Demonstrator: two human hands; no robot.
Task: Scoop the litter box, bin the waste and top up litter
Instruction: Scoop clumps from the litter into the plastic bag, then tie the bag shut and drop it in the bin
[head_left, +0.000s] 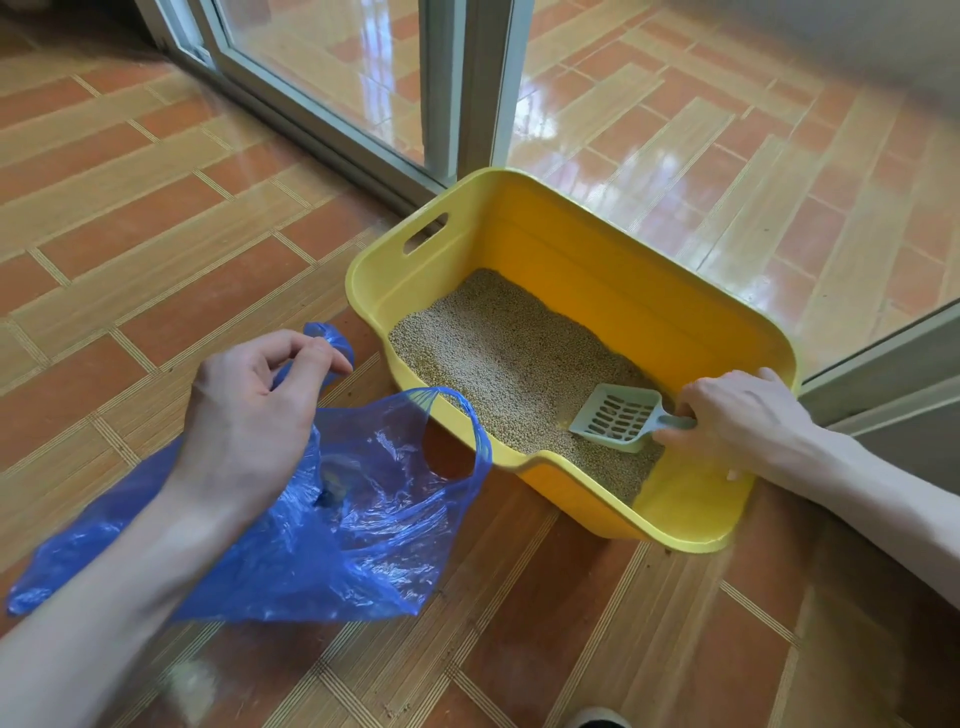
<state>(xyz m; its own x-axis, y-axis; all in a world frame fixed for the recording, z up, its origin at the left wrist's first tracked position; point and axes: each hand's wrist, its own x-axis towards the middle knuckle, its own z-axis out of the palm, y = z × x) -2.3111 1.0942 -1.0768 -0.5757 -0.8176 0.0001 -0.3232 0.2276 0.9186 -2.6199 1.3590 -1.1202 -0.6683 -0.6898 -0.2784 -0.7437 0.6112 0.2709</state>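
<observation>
We find the right hand (737, 415) gripping the scoop (615, 415) inside the litter box (571, 249); the left hand (249, 410) pinches the bag (363, 535) beside it, door frame (478, 83) behind.

Slotted scoop (618, 414) on litter (498, 353)
</observation>
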